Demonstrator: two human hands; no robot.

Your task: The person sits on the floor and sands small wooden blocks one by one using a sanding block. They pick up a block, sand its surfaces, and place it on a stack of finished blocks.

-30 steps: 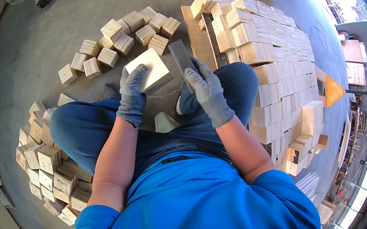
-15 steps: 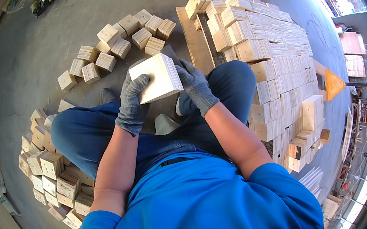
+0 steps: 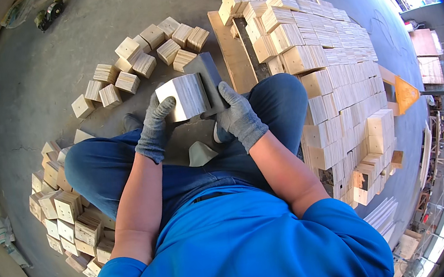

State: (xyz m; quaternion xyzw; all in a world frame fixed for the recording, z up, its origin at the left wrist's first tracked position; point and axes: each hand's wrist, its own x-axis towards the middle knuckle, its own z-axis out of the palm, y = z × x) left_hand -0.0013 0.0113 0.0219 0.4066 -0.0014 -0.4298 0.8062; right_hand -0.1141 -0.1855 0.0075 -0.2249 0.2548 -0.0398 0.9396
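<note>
A laminated wooden block (image 3: 187, 98) with a pale front face and a striped side is in my gloved left hand (image 3: 154, 126), thumb across its front edge. My gloved right hand (image 3: 238, 115) grips a dark grey flat pad (image 3: 211, 78), thumb on its face and fingers underneath. The pad stands upright against or just beside the block's right, striped side; whether they touch I cannot tell. Both hands are in front of me, between my bent knees.
Several loose wooden blocks (image 3: 127, 81) lie ahead on the grey floor. A heap of blocks (image 3: 68, 206) is by my left knee. At right, rows of stacked blocks (image 3: 338, 86) rest on a wooden pallet (image 3: 230, 53), with a yellow-orange pallet-jack part (image 3: 407, 94) beyond.
The block has turned and shifted slightly left, showing more of its striped side. My right hand has moved off it, and the dark pad, mostly hidden before, now shows plainly.
</note>
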